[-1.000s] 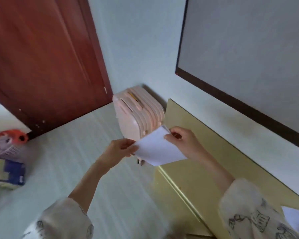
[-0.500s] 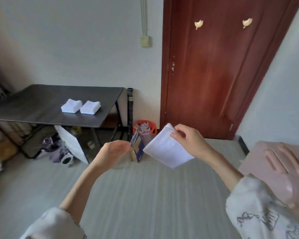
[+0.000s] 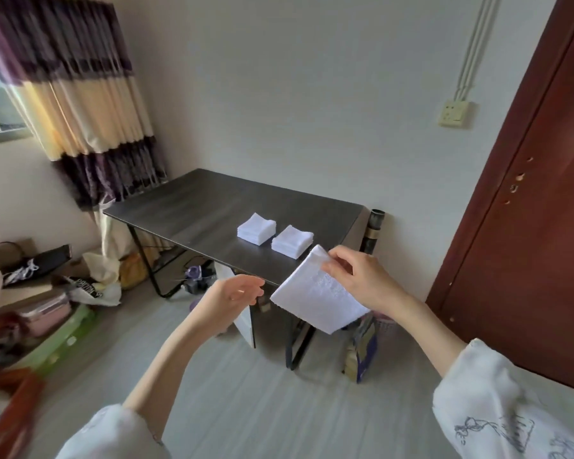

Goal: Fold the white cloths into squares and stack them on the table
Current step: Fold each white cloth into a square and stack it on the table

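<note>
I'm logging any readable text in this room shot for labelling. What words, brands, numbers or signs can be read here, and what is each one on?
No text can be read for certain.
White bag on the floor left of the table: dark printed letters, too blurred to read.
Blue and yellow bag by the table leg: print too blurred to read.
Folded white cloth in the right hand: embossed pattern only, no lettering.
Wall socket: no legible marking.

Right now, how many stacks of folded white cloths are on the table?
2: left stack and right stack, side by side near the dark table's front right edge. A separate folded cloth is in the right hand.
</note>
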`<state>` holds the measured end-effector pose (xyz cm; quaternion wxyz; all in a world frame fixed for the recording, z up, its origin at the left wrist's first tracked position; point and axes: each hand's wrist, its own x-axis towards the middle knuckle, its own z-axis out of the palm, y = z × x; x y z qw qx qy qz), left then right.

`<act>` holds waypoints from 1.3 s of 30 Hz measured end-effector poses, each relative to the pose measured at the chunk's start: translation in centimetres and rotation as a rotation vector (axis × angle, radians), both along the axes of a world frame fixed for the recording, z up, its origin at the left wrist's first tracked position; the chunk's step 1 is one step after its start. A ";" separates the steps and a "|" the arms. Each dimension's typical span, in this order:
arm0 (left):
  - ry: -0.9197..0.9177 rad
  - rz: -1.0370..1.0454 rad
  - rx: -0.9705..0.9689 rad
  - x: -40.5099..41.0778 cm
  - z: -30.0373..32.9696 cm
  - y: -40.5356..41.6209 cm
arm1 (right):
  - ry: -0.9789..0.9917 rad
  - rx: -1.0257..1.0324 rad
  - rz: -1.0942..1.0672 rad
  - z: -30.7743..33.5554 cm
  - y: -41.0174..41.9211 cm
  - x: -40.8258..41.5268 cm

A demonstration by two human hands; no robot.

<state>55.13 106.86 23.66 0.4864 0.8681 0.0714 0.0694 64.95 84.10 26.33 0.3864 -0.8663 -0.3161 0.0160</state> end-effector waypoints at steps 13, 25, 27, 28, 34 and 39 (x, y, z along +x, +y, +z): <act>-0.023 -0.082 0.024 22.0 0.9 14.0 | 0.073 -0.041 0.183 0.3 18.7 20.9; 0.120 -0.405 0.133 43.4 -0.1 26.7 | 0.505 0.174 -0.090 -6.8 27.8 38.1; 0.146 -0.457 0.054 46.2 0.0 27.3 | 0.575 0.220 -0.158 -7.5 28.0 39.7; 0.156 -0.479 0.014 47.6 0.0 27.4 | 0.622 0.270 -0.192 -8.0 27.9 40.5; 0.270 -0.519 -0.337 54.4 -2.3 26.9 | 1.004 0.708 -0.242 -12.3 26.7 43.9; 0.418 -0.403 -0.418 59.2 -7.0 25.0 | 1.038 0.671 -0.433 -14.8 25.8 47.2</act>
